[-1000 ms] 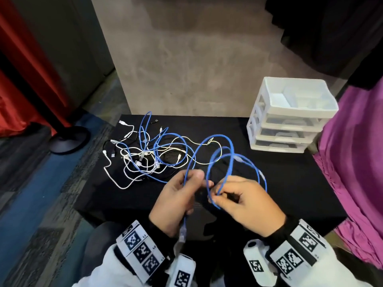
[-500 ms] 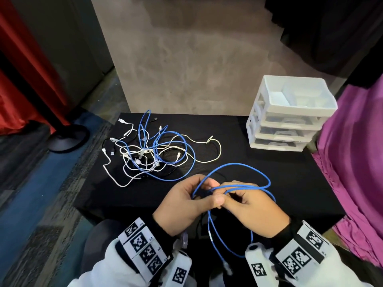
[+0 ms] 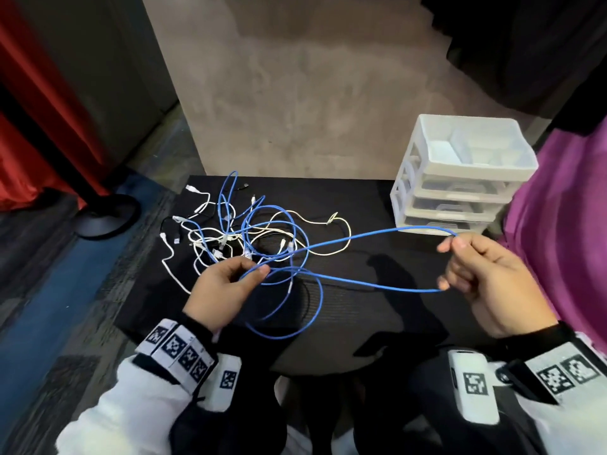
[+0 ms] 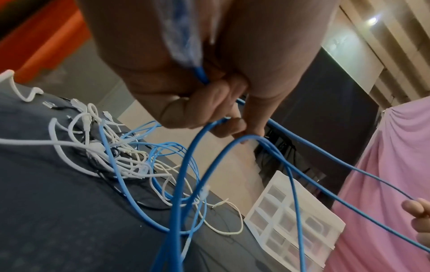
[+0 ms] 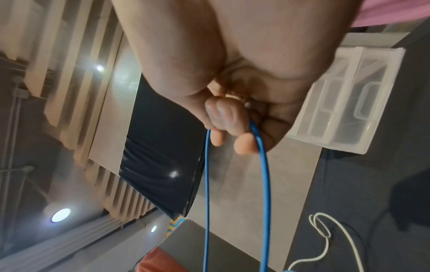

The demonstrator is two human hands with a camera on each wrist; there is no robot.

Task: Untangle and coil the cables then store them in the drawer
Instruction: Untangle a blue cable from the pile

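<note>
In the head view the left hand (image 3: pixel 226 287), at lower centre-left of the frame, pinches several strands of a blue cable (image 3: pixel 361 283) between thumb and curled fingers, above the near part of the black-covered bench (image 3: pixel 387 310). The left wrist view shows the same grasp from below: the fingers (image 4: pixel 207 110) are curled round the blue strands, and loops of the cable (image 4: pixel 184 184) hang from them toward the bench. The right hand (image 3: pixel 483 277), at centre-right of the frame, grasps the far bend of a long loop of that blue cable, its fingers curled round it, so that two strands run from one hand across to the other, well apart over the bench. In the right wrist view the two strands (image 5: pixel 266 174) come out from between the curled fingers (image 5: pixel 242 143). More loops of the blue cable sag below the left hand, past the bench's near edge. Behind the left hand, in the centre-left of the frame, a tangle of white, blue and black cables (image 3: pixel 230 234) lies on the bench. A white plastic drawer unit (image 3: pixel 460 178) stands at the bench's far right corner; its three drawers sit pushed in, and its top tray is open.
</note>
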